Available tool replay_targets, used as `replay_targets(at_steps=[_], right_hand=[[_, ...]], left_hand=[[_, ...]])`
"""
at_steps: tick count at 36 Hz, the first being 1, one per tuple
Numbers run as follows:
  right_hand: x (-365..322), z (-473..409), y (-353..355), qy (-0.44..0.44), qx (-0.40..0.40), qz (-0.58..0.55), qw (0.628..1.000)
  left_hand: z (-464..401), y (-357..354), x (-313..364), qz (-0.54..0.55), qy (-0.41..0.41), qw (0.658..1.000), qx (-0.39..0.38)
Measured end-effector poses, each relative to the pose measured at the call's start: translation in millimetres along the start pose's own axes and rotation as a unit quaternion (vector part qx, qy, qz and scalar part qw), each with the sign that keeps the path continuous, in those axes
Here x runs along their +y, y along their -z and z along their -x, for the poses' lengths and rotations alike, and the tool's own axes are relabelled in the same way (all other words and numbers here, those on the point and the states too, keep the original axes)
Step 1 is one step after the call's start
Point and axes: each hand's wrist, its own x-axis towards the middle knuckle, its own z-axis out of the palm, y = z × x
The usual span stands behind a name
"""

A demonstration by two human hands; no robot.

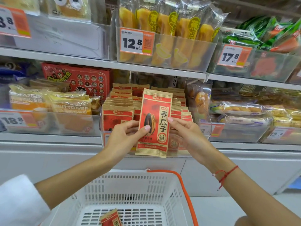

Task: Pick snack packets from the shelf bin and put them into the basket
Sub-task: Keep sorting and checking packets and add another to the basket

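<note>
Hands grip one sunflower seed packet (154,123): left hand (125,137) pinching its left edge, right hand (187,132) its right; below them, basket (135,185) holds seemingly another packet (110,217).

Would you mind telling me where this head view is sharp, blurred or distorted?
Head view: the red-and-tan paper seed packet, pinched by the left hand and right hand, is sharp; the shelf edges bow from wide-angle distortion; the price tags at the far left are soft; the white plastic basket is evenly lit.

White shop shelves (146,66), pale floor (228,209), perhaps tiled.
</note>
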Motion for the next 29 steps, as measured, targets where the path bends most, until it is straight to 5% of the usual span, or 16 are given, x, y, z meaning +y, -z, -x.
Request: replay_targets(at_steps=[13, 29], right_hand=[[10, -1, -8, 0.054, -0.028, 0.074, 0.995], [9, 4, -8, 0.029, -0.084, 0.051, 0.995]], left_hand=[[-1, 0, 5, -0.010, -0.059, 0.992, 0.115], [21, 20, 16, 0.014, 0.002, 1.000, -0.010]])
